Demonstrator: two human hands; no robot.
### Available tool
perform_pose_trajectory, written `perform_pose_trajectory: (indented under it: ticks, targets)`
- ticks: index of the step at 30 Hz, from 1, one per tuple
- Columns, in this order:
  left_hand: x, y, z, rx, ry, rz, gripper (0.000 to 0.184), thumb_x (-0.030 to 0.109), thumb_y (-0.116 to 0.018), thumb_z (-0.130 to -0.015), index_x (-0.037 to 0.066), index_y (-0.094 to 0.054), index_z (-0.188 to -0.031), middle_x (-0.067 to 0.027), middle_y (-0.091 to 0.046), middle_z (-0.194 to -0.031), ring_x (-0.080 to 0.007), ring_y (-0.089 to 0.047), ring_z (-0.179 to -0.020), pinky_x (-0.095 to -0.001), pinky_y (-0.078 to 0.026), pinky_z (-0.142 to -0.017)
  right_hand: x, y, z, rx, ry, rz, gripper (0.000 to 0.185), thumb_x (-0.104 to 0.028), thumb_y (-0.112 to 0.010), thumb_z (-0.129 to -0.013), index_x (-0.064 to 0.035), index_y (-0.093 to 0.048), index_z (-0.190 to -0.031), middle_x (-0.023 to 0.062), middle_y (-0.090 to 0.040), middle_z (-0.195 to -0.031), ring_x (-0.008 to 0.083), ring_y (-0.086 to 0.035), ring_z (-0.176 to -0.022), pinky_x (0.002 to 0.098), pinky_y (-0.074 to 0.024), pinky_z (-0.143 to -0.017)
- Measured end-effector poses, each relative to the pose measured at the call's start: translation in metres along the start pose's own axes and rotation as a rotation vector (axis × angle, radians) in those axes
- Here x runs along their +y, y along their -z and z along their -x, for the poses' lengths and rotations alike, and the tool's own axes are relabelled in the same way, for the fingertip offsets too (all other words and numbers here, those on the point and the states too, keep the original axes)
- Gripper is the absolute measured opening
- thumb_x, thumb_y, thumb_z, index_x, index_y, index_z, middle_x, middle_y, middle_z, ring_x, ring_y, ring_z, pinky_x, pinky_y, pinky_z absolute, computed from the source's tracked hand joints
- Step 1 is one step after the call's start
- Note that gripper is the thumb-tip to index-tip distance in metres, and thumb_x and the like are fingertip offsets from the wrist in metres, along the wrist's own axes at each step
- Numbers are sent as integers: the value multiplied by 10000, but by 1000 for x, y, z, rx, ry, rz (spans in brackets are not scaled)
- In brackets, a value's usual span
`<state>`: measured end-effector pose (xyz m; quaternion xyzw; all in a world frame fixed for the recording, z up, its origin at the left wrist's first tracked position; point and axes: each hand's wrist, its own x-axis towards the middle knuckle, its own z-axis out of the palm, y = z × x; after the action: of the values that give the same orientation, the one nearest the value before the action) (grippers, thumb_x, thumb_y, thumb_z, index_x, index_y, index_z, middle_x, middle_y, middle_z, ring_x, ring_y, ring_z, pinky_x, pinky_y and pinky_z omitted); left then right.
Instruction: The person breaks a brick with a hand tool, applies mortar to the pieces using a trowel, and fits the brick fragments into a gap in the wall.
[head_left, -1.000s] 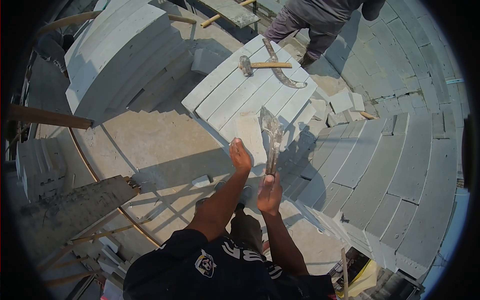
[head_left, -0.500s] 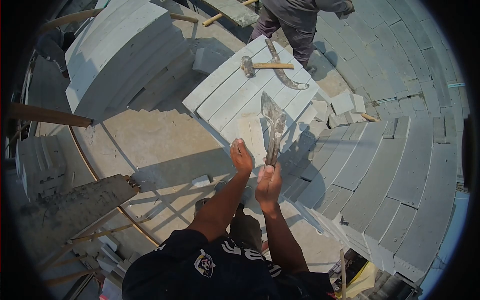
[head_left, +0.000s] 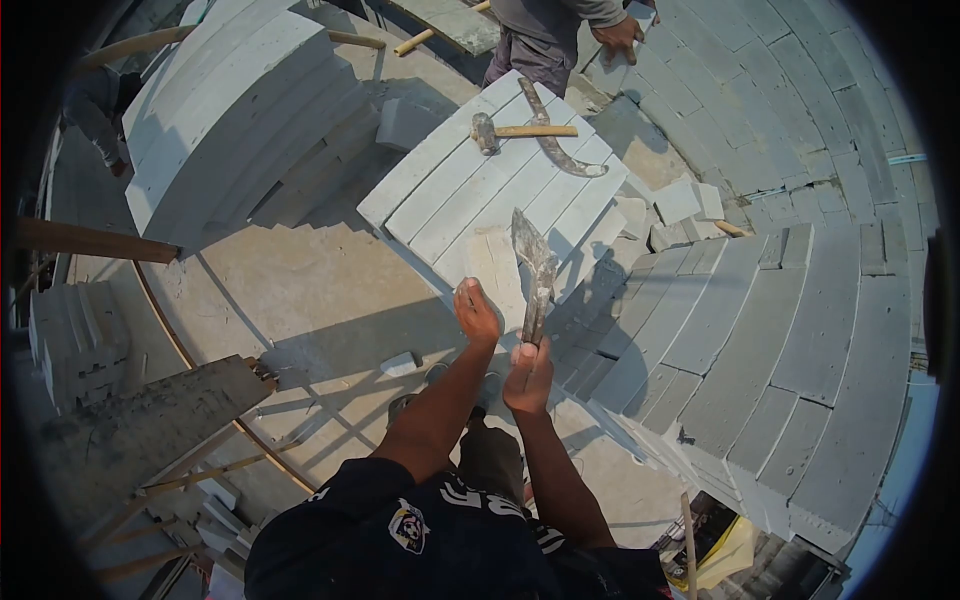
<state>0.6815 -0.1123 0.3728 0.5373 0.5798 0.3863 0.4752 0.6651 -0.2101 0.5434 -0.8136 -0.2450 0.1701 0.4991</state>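
One pointed, grey-brown trowel (head_left: 538, 276) looks grimy, patchily smeared with white.

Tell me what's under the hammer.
The hammer lies on pale blocks, crossing over a curved tool. The surfaces directly beneath it are covered and can't be seen.

You have bright, hard sunlight that whitens the tops of the pale blocks (head_left: 465, 195) and throws dark, clear-edged shadows over the floor (head_left: 290, 270), while your wide lens bows the outer masonry (head_left: 770, 320) and fades to black around the rim.
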Motion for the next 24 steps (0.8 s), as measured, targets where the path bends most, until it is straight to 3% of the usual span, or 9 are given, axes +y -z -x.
perform_pose_trajectory:
  ticks: [1, 3, 7, 9, 13, 16, 18, 21, 24]
  targets:
    - [3, 3, 2, -6, 1, -1, 422, 305, -455, -1041, -71, -640, -1094, -254, -631, -1165, -418, -549, -1113, -468, -405, -992, 16, -5, -1, 4, -4, 2, 470, -388, -340, -1060, 26, -559, -1091, 182, -575, -666, 353, -603, -619, 456, -448, -601]
    - [9, 0, 0, 8, 12, -66, 422, 305, -458, -1040, -69, -642, -1101, -258, -629, -1171, -421, -548, -1116, -471, -406, -993, 43, -13, -16, -181, -111, 443, 498, -405, -322, -1060, 30, -559, -1111, 59, -513, -643, 166, -499, -567, 340, -408, -559]
    - [-2, 4, 3, -21, 7, -45, 438, 320, -447, -1042, -65, -640, -1122, -258, -622, -1185, -419, -544, -1125, -473, -398, -1002, 25, 4, 3, -145, -106, 209, 518, -430, -325, -1061, 34, -546, -1119, 72, -522, -653, 179, -508, -565, 349, -411, -557]
    - [-4, -2, -2, -19, -16, -54, 467, 342, -426, -1046, -65, -634, -1141, -263, -614, -1198, -420, -535, -1138, -476, -387, -1012, 8, 12, 12, -63, -78, -13, 539, -464, -328, -1058, 26, -540, -1132, 145, -555, -674, 268, -585, -609, 408, -443, -589]
    - [2, 1, 0, -1, 49, -42, 496, 361, -406, -1048, -67, -628, -1159, -268, -606, -1209, -421, -527, -1153, -475, -384, -1017, 26, -1, 21, -11, -101, 22, 542, -473, -322, -1058, 14, -549, -1132, 136, -553, -670, 266, -591, -613, 403, -452, -598]
    - [2, 1, -5, -95, 72, -63, 504, 363, -401, -1049, -72, -622, -1173, -268, -603, -1218, -423, -523, -1165, -474, -380, -1024, 46, -7, 8, -154, -181, 363, 571, -518, -318, -1046, -3, -554, -1118, 73, -530, -661, 190, -549, -596, 346, -440, -586]
    - [0, 0, -3, -60, 67, -79, 506, 360, -396, -1049, -75, -615, -1187, -266, -604, -1223, -425, -521, -1169, -473, -381, -1024, 29, 0, 14, -96, -64, 260, 464, -413, -371, -1046, 15, -541, -1102, 167, -577, -679, 348, -624, -621, 422, -470, -580]
    - [-1, 0, -4, -53, 61, -48, 495, 345, -393, -1050, -76, -612, -1190, -268, -603, -1226, -429, -521, -1165, -472, -382, -1022, 5, 12, 36, -48, -138, -42, 441, -396, -381, -1043, 5, -540, -1134, 221, -610, -719, 438, -632, -674, 504, -475, -629]
    - [7, -1, 1, 16, 78, -59, 478, 327, -393, -1052, -76, -610, -1192, -274, -603, -1224, -432, -527, -1149, -472, -389, -1013, 19, 5, 38, -6, -122, 34, 409, -370, -388, -1044, -1, -545, -1127, 241, -625, -751, 479, -624, -721, 527, -470, -646]
